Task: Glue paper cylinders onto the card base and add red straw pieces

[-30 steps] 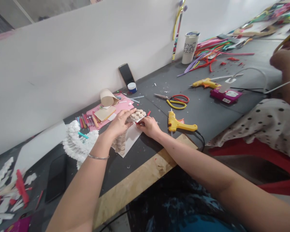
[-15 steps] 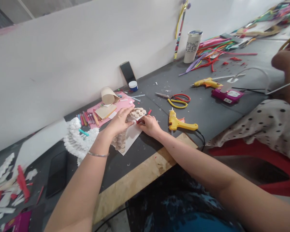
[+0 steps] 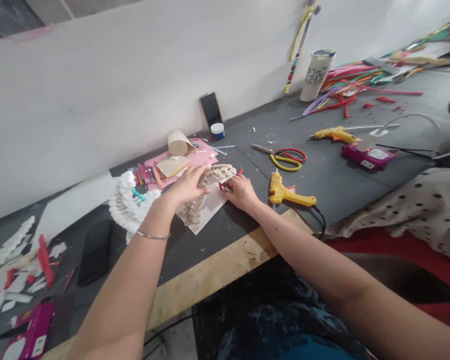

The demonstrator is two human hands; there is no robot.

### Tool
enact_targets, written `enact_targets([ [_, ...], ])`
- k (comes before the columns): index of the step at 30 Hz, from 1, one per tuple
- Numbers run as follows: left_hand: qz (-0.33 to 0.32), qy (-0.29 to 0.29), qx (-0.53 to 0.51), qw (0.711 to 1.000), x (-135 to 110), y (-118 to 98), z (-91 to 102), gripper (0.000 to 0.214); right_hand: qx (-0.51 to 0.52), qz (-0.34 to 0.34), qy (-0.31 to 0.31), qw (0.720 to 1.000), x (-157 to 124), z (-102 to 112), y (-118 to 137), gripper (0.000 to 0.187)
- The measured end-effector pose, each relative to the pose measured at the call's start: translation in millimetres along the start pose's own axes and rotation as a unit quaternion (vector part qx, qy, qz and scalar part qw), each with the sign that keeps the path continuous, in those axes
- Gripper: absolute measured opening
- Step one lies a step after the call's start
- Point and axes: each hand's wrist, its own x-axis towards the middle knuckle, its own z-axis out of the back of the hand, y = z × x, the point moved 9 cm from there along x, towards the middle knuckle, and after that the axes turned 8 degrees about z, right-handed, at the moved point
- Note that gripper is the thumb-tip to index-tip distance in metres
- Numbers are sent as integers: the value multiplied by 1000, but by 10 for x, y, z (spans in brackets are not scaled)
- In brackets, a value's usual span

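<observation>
My left hand [image 3: 187,187] rests with fingers stretched over an arch of small beige paper rolls [image 3: 210,187] glued on a white card [image 3: 214,204]. My right hand [image 3: 242,191] lies at the card's right edge, fingers curled round a small red piece [image 3: 228,184]. Both hands touch the card on the dark grey table [image 3: 322,170]. A silver bangle sits on my left wrist.
A yellow glue gun [image 3: 288,194] lies right of my right hand, scissors [image 3: 285,156] beyond it. A white ruffled paper piece [image 3: 129,207], pink sheet with crayons [image 3: 161,170], black phone [image 3: 95,252], second glue gun [image 3: 333,133] and another person's spotted sleeve [image 3: 408,205] surround the spot.
My view has shifted, so everything sits a little further right. The left fingers have spread flatter over the rolls. The right hand stays at the card's edge with the red piece.
</observation>
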Motion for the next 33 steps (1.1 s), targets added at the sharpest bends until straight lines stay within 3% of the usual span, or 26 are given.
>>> enact_targets([
  [8, -15, 43, -33, 998, -19, -75, -58, 73, -7, -2, 11, 1000, 5, 7, 42, 12],
  [23, -18, 26, -34, 999, -8, -52, -56, 71, -26, -3, 26, 999, 11, -13, 69, 13],
  [33, 1, 30, -48, 998, 0, -20, -61, 80, -10, -13, 8, 1000, -7, 39, 45, 15],
])
